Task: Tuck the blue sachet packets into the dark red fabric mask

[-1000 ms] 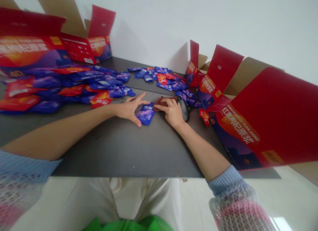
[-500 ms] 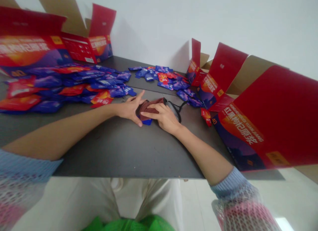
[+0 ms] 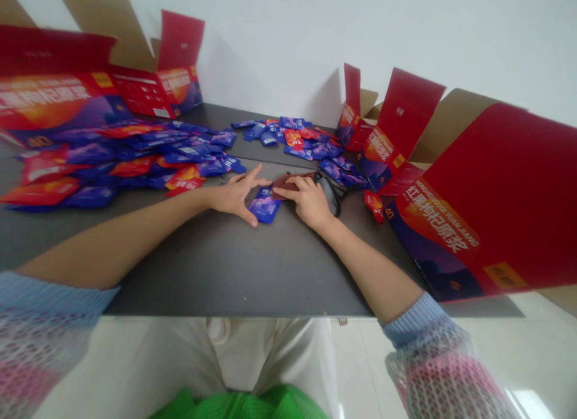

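While the head camera looks down on a dark grey table (image 3: 225, 269), the person's two bare hands meet around a blue sachet (image 3: 264, 207) lying flat on it. The left hand (image 3: 235, 196) rests palm down just left of the blue sachet, its fingers spread wide apart and gripping nothing; the thumb comes down beside the sachet's lower left edge, and the index finger reaches just past its upper edge. The right hand (image 3: 307, 202) lies just right of the blue sachet, fingers close together over a folded dark red cloth (image 3: 293, 181), whose end stops just above the sachet. Whether those fingers clamp the cloth or only rest on it, I cannot tell. A grey pad (image 3: 331, 198) with a black elastic loop (image 3: 343, 192) adjoins the cloth, further right of the blue sachet. Left of the blue sachet stretches a wide spread of blue and red sachets (image 3: 135, 160), and beyond it lies a smaller pile of the same kind (image 3: 288, 139). A lone red sachet (image 3: 373, 205) sits well to its right, beside a large open red carton (image 3: 469, 208) printed with Chinese lettering. Two more open red cartons (image 3: 58, 100) stand far off to its left. Nearer the camera than the blue sachet, pastel mesh sleeves (image 3: 433, 353) cover both wrists, above light trousers (image 3: 270, 359) and a green mesh bag (image 3: 243, 404).
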`<state>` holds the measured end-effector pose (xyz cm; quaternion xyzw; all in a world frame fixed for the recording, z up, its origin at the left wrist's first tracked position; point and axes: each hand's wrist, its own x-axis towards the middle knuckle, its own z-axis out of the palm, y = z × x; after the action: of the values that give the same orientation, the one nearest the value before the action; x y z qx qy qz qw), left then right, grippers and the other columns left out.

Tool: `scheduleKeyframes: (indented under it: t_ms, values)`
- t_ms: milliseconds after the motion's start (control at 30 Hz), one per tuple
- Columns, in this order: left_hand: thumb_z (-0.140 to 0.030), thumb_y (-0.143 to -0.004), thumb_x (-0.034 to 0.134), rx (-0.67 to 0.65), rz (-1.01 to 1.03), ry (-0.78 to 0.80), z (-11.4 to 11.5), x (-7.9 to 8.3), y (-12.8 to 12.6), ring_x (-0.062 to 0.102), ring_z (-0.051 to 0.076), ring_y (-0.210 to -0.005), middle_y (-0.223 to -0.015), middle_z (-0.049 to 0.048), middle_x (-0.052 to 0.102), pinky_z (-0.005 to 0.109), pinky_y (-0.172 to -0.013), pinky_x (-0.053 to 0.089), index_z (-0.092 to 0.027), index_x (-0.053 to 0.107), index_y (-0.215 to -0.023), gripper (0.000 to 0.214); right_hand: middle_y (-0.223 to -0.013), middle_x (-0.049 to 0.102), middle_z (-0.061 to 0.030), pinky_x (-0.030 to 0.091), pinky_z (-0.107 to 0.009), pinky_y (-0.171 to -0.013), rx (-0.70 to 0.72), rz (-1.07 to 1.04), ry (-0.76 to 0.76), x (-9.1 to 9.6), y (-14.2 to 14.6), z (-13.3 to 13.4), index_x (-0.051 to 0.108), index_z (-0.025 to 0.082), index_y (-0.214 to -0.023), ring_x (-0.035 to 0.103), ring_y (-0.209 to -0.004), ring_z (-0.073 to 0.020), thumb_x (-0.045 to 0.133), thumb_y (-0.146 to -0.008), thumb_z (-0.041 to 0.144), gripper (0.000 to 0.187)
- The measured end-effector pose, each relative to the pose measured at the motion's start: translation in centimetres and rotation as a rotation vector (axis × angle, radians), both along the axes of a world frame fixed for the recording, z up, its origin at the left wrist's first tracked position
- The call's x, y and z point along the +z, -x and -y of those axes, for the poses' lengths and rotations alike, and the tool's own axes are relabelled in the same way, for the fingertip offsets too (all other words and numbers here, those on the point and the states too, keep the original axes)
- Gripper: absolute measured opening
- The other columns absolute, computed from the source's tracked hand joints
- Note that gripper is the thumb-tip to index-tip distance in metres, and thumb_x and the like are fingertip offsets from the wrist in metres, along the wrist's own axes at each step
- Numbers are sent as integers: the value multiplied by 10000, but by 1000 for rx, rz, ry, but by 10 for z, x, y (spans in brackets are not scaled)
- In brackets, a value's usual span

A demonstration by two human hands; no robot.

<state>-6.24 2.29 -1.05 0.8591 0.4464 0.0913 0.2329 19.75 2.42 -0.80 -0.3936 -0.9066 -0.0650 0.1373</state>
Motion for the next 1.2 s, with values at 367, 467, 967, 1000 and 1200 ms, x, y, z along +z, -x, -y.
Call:
scheduleKeyframes:
  t_ms: [367, 467, 967, 1000, 1200]
  values:
    - [-730, -522, 786, 9, -5, -30, 1, 1, 0, -10, 435, -1515, -1636, 240, 180, 589, -1185, 61, -170, -285, -1538, 1579, -1433, 529, 0, 380, -400, -953, 149, -165, -73, 1, 3, 8, 582, 436, -1356, 427, -1285, -227, 334, -1003, 122, 534]
    - [-736, -491, 790, 61, -46, 5, 2, 3, -3, -10, 474, -1503, -1629, 254, 190, 632, -1172, 68, -147, -285, -1536, 1611, -1434, 528, -3, 380, -391, -912, 283, -28, -36, -1, 9, 13, 565, 454, -1365, 417, -1285, -228, 395, -983, 108, 543]
    - [-732, -541, 766, -25, -14, -16, -3, -1, 0, 9, 429, -1518, -1637, 192, 224, 614, -1178, 3, -208, -265, -1549, 1534, -1361, 584, -30, 407, -413, -887, 70, -90, -13, -5, -3, -3, 626, 398, -1322, 474, -1227, -260, 404, -966, 115, 505]
    - [-732, -537, 769, -7, -26, -5, -2, 0, 0, 0, 437, -1516, -1638, 197, 220, 616, -1179, 6, -200, -261, -1551, 1540, -1362, 586, -26, 407, -407, -904, 105, -128, -19, -7, -3, -3, 637, 388, -1311, 477, -1235, -246, 387, -975, 115, 500]
    - [-740, -501, 783, 42, -37, -12, 2, 3, -3, -3, 454, -1510, -1667, 203, 42, 590, -1197, 66, -208, -249, -1557, 1570, -1405, 556, -19, 384, -386, -981, 294, -207, -53, -2, 9, 17, 619, 380, -1335, 443, -1293, -200, 338, -1002, 124, 506]
